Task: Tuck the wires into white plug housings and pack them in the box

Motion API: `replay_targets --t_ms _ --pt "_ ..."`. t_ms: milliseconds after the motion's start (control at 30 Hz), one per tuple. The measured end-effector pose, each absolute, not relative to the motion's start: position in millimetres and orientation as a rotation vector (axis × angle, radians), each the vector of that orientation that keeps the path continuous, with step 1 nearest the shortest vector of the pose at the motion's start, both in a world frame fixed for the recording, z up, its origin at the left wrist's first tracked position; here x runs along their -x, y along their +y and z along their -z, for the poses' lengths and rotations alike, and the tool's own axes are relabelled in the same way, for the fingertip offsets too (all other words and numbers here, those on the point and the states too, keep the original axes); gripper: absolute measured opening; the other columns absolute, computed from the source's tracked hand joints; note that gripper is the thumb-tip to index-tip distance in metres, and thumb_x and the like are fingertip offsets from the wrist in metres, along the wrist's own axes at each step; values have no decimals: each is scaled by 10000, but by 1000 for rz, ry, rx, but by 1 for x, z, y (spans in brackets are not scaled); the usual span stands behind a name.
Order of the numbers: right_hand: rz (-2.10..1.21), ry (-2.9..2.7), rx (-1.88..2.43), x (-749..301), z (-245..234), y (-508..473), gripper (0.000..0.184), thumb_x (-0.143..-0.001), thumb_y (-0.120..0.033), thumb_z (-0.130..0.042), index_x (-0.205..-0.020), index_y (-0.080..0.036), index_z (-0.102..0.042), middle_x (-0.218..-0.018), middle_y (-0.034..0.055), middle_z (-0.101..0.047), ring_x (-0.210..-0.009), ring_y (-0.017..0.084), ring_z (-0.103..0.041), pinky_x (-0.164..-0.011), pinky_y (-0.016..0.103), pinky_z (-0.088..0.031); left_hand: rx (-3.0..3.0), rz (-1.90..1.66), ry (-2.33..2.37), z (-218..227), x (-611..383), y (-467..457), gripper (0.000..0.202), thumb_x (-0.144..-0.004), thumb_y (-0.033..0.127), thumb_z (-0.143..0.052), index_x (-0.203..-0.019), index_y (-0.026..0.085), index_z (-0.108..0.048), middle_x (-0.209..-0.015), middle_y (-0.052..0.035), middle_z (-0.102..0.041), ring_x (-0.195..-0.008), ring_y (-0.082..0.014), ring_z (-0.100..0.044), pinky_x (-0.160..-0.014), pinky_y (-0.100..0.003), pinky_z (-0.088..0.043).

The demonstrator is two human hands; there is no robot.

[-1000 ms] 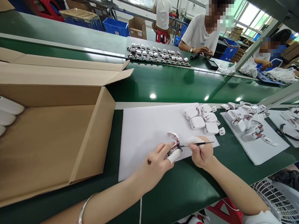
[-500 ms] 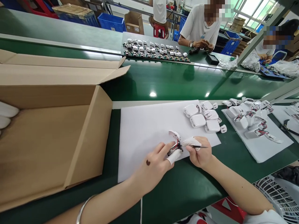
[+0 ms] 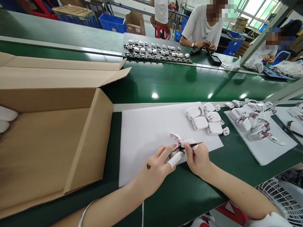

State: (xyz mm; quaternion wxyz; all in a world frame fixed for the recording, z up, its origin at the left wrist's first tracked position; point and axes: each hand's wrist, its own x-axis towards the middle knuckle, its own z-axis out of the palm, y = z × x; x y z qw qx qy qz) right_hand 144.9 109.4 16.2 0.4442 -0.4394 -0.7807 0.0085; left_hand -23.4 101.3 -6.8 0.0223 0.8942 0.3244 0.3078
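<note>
My left hand (image 3: 161, 162), a white cover on one fingertip, is closed around a small white plastic housing (image 3: 174, 153) low over the white sheet (image 3: 144, 135). Red and black wires show in its opening, and a curved white cap (image 3: 175, 137) stands up at its far side. In my right hand (image 3: 197, 157) are slim black tweezers (image 3: 194, 145), pinched between thumb and covered fingers. Their pointed end faces right; the other end reaches the wires. My fingers hide most of the housing. Several white housings (image 3: 200, 123) lie on the sheet beyond my right hand.
On the left stands an open cardboard box (image 3: 82, 142) with white pieces inside. More wired housings (image 3: 257, 121) fill another sheet at right, near black-handled pliers (image 3: 294, 128). Across the green conveyor belt (image 3: 170, 82), a co-worker (image 3: 201, 28) sits behind a tray of small parts (image 3: 156, 52).
My right hand has moved slightly left, closer to my left hand, and the tweezers' pointed end has swung upward. My left hand keeps its hold on the housing.
</note>
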Motion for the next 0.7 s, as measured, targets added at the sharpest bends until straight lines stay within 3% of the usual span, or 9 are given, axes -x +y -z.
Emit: replay_targets --t_ms 167,300,500,700 --pt "146 -1830 1065 -150 -25 108 380 -970 -191 -380 -590 -205 -371 -446 -50 -337 -404 95 -296 -415 251 -243 -2750 -1019 1000 8 24 101 193 -847 56 -513 -985 146 -613 -1095 -113 -621 -874 -191 -602 -694 -315 -582" --pt "58 -1865 1076 -153 -26 113 386 -983 -234 -350 -602 -197 -396 -445 -55 -336 -389 86 -294 -401 244 -229 -2715 -1051 982 9 24 102 188 -837 47 -531 -981 153 -591 -1094 -115 -624 -836 -184 -615 -667 -306 -576" --pt "14 -1861 1116 -149 -19 115 383 -978 -216 -353 -595 -198 -359 -457 -57 -343 -394 74 -310 -412 236 -231 -2644 -1210 860 14 27 100 389 -845 65 -561 -1213 144 -461 -1193 -160 -578 -1019 -217 -619 -797 -322 -576" --pt "44 -1839 1039 -152 -25 117 356 -985 -219 -348 -635 -193 -407 -476 -52 -387 -415 81 -348 -422 225 -250 -2704 -1139 892 6 25 100 287 -847 51 -552 -1123 114 -506 -1162 -173 -583 -1015 -232 -614 -769 -321 -583"
